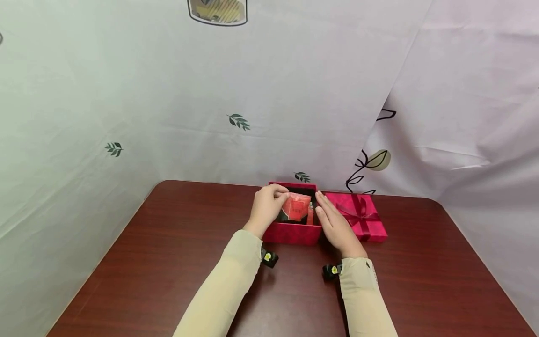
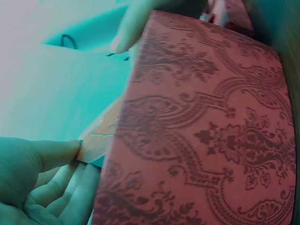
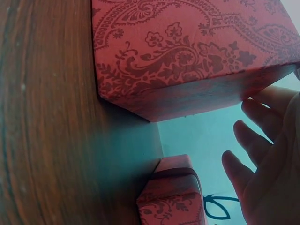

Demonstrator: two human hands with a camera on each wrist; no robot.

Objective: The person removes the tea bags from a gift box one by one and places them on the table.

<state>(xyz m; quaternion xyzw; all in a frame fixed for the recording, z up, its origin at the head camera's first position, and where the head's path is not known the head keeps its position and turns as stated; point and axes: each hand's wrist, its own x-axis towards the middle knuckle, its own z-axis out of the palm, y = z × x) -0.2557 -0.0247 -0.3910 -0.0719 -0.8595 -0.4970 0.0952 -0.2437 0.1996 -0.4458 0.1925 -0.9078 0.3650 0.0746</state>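
A red patterned gift box [image 1: 292, 234] stands without its lid near the back of the table. Between thumb and fingers, my left hand [image 1: 266, 206] pinches the upper left corner of a red-orange packet [image 1: 296, 206] at the box's opening. The left wrist view shows that pinched corner [image 2: 96, 145] above the box rim. My right hand [image 1: 336, 224] lies along the box's right side with its fingers extended, touching near the rim; its spread fingers hold nothing in the right wrist view. Beside the packet, a narrow red item [image 1: 310, 215] shows inside the box. The packet's lower part is hidden.
The red lid [image 1: 375, 224] with a dark red ribbon bow lies on the table just right of the box. A pale printed curtain [image 1: 269, 93] hangs behind the brown wooden table [image 1: 168, 262]. Black wrist devices [image 1: 269, 258] sit under both sleeves.
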